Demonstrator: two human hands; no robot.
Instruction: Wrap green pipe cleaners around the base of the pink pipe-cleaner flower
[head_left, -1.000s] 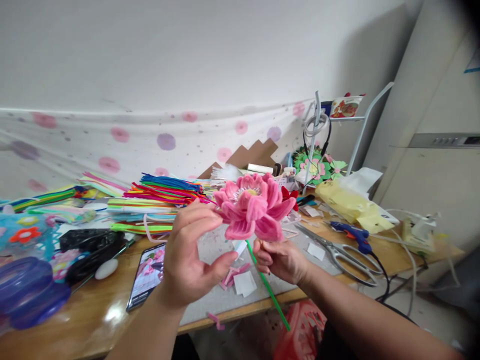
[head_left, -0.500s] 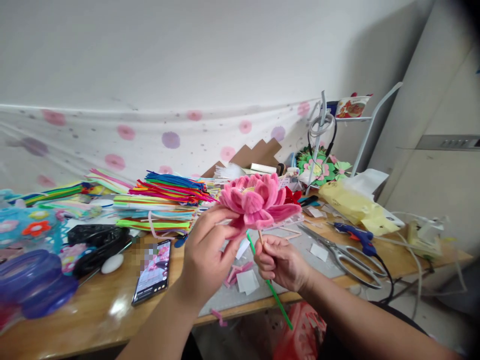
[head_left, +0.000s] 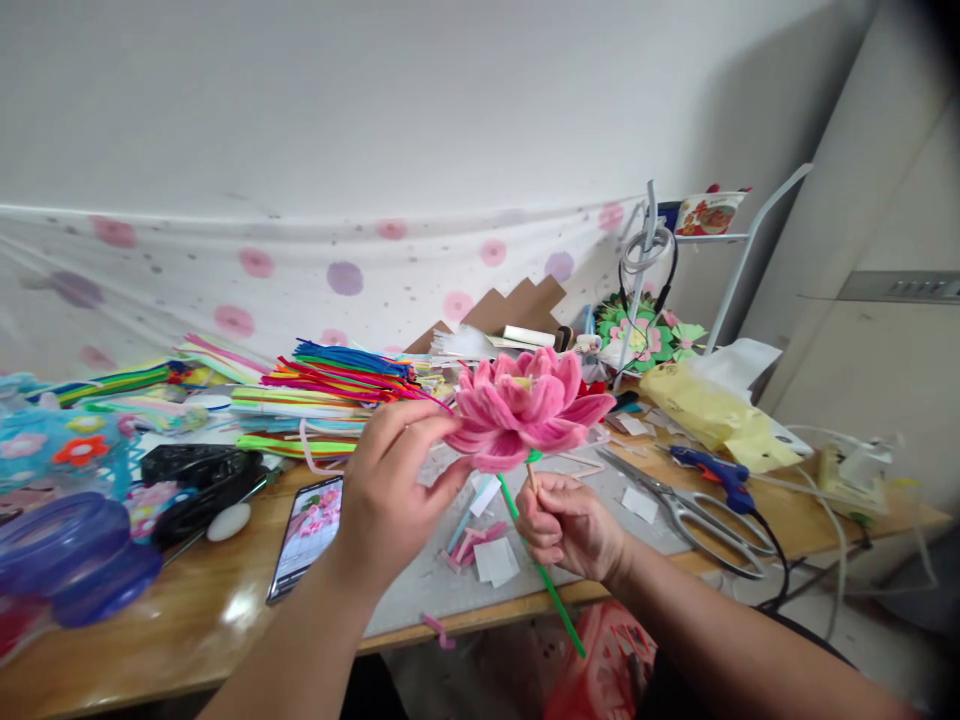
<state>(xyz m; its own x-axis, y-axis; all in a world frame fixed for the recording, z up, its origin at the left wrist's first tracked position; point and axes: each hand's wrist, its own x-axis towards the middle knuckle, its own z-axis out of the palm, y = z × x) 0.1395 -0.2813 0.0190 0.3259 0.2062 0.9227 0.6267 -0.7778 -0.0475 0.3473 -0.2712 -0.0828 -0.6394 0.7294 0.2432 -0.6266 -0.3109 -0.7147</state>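
Our right hand [head_left: 571,527] pinches the stick [head_left: 532,478] under the flower [head_left: 525,410], our left hand [head_left: 397,490] spread at its edge.

Your right hand [head_left: 566,525] closes over the lower part of the thin stick [head_left: 532,476] and covers some of the green stem [head_left: 559,600], while the pink flower [head_left: 525,415] hides most of the red piece [head_left: 592,387] behind it, and you cannot tell whether the fingertips of your left hand [head_left: 397,480] press the petals. Your left arm covers a corner of the phone [head_left: 304,535], whose on-screen details are too small to read. The purple container [head_left: 67,565] is blurred and cut by the left edge, the red bag [head_left: 600,675] under the counter [head_left: 202,620] by the bottom one.
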